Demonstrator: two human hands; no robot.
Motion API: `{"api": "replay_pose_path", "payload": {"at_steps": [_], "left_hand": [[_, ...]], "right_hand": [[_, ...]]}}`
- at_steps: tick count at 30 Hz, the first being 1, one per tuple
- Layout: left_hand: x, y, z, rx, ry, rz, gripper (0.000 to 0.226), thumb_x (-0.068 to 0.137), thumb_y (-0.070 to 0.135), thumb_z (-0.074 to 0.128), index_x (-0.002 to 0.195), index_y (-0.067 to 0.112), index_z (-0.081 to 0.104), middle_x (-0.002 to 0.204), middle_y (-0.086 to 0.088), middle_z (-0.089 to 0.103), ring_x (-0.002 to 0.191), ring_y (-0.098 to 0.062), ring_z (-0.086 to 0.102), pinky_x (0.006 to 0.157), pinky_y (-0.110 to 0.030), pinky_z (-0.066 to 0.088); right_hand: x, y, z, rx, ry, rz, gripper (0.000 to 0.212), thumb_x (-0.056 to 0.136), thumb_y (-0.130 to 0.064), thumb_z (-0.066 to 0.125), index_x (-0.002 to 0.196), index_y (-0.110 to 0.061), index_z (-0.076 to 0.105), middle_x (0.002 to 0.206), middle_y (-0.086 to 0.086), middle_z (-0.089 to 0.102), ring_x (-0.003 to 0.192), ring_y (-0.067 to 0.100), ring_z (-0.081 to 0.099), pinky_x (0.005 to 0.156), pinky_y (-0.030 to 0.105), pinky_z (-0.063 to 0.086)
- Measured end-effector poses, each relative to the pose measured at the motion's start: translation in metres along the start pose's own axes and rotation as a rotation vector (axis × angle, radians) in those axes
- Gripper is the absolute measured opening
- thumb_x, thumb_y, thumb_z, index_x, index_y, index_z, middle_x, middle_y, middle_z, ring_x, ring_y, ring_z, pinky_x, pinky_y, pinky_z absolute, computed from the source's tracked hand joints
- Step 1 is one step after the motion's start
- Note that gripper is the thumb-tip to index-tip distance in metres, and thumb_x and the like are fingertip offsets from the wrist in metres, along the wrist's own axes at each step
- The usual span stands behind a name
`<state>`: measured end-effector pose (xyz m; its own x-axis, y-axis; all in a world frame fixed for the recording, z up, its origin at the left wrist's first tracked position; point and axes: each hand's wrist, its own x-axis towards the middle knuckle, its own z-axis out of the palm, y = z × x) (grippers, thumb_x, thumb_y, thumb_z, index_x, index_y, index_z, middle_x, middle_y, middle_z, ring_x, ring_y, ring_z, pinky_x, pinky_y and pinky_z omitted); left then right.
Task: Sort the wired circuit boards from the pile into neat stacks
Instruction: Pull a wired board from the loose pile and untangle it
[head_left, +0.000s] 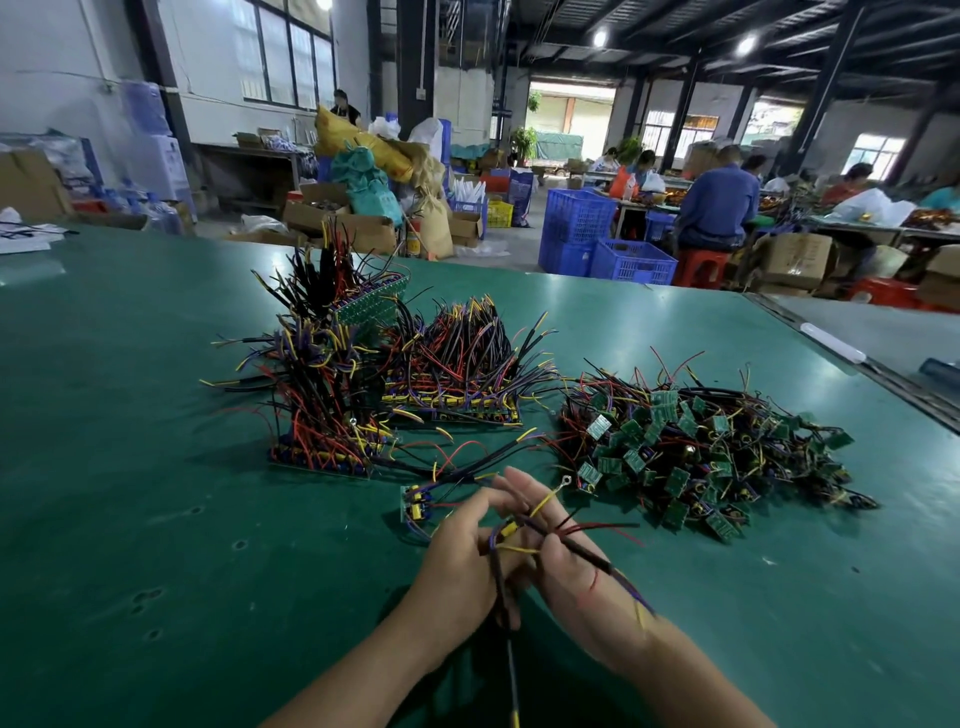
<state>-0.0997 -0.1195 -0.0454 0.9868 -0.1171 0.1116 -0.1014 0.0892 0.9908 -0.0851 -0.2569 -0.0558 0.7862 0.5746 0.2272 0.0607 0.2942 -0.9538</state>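
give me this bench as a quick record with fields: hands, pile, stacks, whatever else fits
surface: green table
left hand: holds a wire bundle
right hand: holds the same wire bundle
loose board: lies on the table just left of the fingers
unsorted pile: on the right, boards and wires tangled
tall stack: on the left, wires sticking up
low stack: between the tall stack and the pile
background: people seated at other benches, blue crates
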Motion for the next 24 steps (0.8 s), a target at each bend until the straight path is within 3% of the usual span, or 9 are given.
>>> {"api": "replay_pose_path", "payload": {"at_steps": [2,5,7,9,11,14,17,20,24], "left_hand": [[0.001,0.003,0.003,-0.096,0.071,-0.058,0.011,0.088,0.014,0.067,0.094,0.014,0.058,0.059,-0.015,0.061,0.030,-0.022,0.047,0.030,-0.020,0.036],[-0.002,0.005,0.006,-0.152,0.162,-0.059,0.005,0.092,0.017,0.063,0.091,0.014,0.067,0.070,-0.008,0.067,0.054,-0.019,0.061,0.043,-0.024,0.046],[-0.003,0.004,0.004,-0.139,0.188,-0.139,0.015,0.093,0.019,0.060,0.081,0.019,0.069,0.061,-0.001,0.060,0.048,-0.011,0.053,0.041,-0.020,0.041],[-0.004,0.002,0.002,-0.087,0.151,-0.203,0.017,0.093,0.020,0.058,0.082,0.009,0.065,0.052,-0.002,0.052,0.038,-0.016,0.044,0.036,-0.019,0.034],[-0.004,0.003,0.000,0.009,0.099,-0.221,0.020,0.092,0.019,0.058,0.077,0.006,0.062,0.046,-0.001,0.048,0.033,-0.017,0.041,0.035,-0.017,0.031],[-0.008,0.005,0.000,0.120,0.010,-0.281,0.021,0.086,0.019,0.049,0.069,0.010,0.059,0.044,0.001,0.045,0.031,-0.016,0.041,0.035,-0.016,0.031],[-0.010,0.005,0.003,0.198,-0.023,-0.340,0.029,0.090,0.012,0.039,0.068,0.011,0.058,0.043,0.002,0.046,0.030,-0.016,0.044,0.034,-0.017,0.032],[-0.010,0.007,0.006,0.208,-0.022,-0.332,0.026,0.094,0.015,0.044,0.074,0.011,0.060,0.042,0.000,0.049,0.029,-0.017,0.046,0.033,-0.018,0.034],[-0.008,0.009,0.006,0.182,-0.033,-0.317,0.022,0.097,0.020,0.049,0.079,0.010,0.059,0.048,-0.001,0.056,0.031,-0.016,0.047,0.032,-0.018,0.033]], "right_hand": [[0.001,-0.007,0.000,-0.018,-0.046,0.062,0.100,0.074,-0.052,0.079,0.150,-0.022,0.022,0.117,0.025,0.054,0.073,0.023,0.060,0.064,0.035,0.050],[0.000,-0.017,-0.004,-0.102,-0.102,0.107,0.102,0.068,-0.031,0.085,0.149,-0.031,0.024,0.136,-0.001,0.055,0.107,0.016,0.061,0.090,0.035,0.047],[0.000,-0.017,-0.002,-0.357,-0.021,0.073,0.091,0.070,-0.024,0.082,0.146,-0.031,0.033,0.140,-0.004,0.052,0.121,0.014,0.057,0.106,0.036,0.041],[0.003,-0.014,0.006,-0.423,0.077,0.053,0.068,0.076,-0.019,0.079,0.135,-0.026,0.046,0.123,0.009,0.061,0.086,0.024,0.070,0.089,0.045,0.053],[0.004,-0.012,0.013,-0.377,0.136,0.049,0.049,0.080,-0.018,0.075,0.124,-0.018,0.054,0.094,0.007,0.069,0.060,0.024,0.066,0.068,0.039,0.056],[0.005,-0.013,0.015,-0.285,0.172,0.057,0.034,0.085,-0.011,0.070,0.115,-0.004,0.055,0.078,-0.001,0.068,0.051,0.020,0.062,0.052,0.028,0.052],[0.005,-0.013,0.014,-0.248,0.187,0.098,0.025,0.089,-0.005,0.068,0.111,0.001,0.057,0.069,0.001,0.066,0.046,0.019,0.057,0.047,0.026,0.050],[0.006,-0.011,0.014,-0.257,0.230,0.113,0.007,0.092,-0.011,0.066,0.093,-0.004,0.062,0.060,0.004,0.061,0.041,0.019,0.054,0.043,0.025,0.047],[0.008,-0.008,0.011,-0.254,0.344,0.086,0.022,0.095,-0.019,0.063,0.073,-0.018,0.061,0.060,0.008,0.058,0.045,0.022,0.053,0.041,0.026,0.044]]}}
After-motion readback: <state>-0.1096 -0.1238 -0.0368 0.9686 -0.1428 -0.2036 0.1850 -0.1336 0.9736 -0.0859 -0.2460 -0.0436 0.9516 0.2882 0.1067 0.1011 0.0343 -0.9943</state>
